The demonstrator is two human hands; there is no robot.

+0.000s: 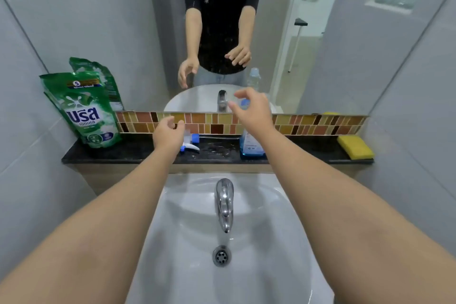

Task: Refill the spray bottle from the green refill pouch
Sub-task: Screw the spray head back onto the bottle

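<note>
Two bare hands, left hand (pixel 167 134) and right hand (pixel 253 111), hover with fingers spread and empty above the clear blue-liquid spray bottle (pixel 251 147) and its detached blue-and-white trigger head (pixel 190 143) on the dark stone ledge (pixel 138 153).

Home bathroom — white sink (pixel 283 242) with chrome tap (pixel 224 205), wall mirror (pixel 123 20), mosaic tile strip (pixel 320 126), grey tiled walls.

one green pouch (pixel 84 108), one bottle (pixel 251 144), one spray head (pixel 190 144), one sponge (pixel 355 147), two hands (pixel 169 134)
</note>
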